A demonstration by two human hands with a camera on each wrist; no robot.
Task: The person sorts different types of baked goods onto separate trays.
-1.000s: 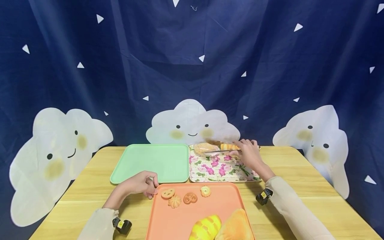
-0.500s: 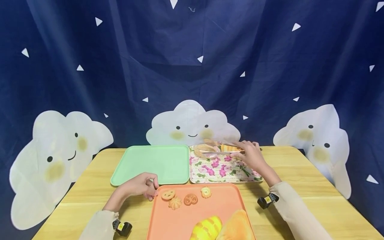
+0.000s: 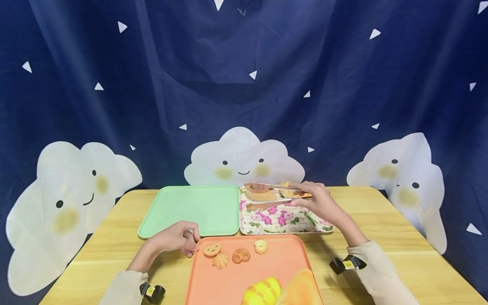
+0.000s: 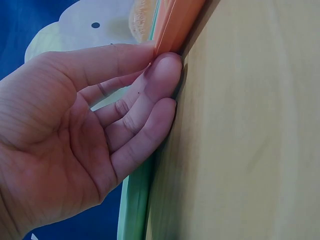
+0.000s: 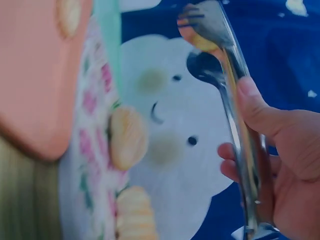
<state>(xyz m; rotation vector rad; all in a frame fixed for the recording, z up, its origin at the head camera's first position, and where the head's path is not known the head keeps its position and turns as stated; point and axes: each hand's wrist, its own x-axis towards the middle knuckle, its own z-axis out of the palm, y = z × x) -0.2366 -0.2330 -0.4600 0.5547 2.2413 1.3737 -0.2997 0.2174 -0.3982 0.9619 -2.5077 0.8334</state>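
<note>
My left hand pinches the left rim of the orange tray near its far corner, thumb above and fingers below. In the right wrist view, my right hand grips metal tongs, which have a fork-like tip and a rounded tip. Nothing sits between the tips. The tongs are raised over the floral tray, their arms spread apart. On that tray lie an oval bun and, to its right, a ridged bread roll, partly hidden by the tongs in the head view.
A green tray stands left of the floral one. Several cookies, among them a pretzel-shaped cookie, lie along the orange tray's far side. A yellow bread and an orange-brown bread lie at its near side. A dark blue curtain hangs behind.
The tongs have come up off the oval bun, and their arms look wider apart. My right hand has shifted slightly to the right and nearer. My left hand keeps its hold on the tray rim.
</note>
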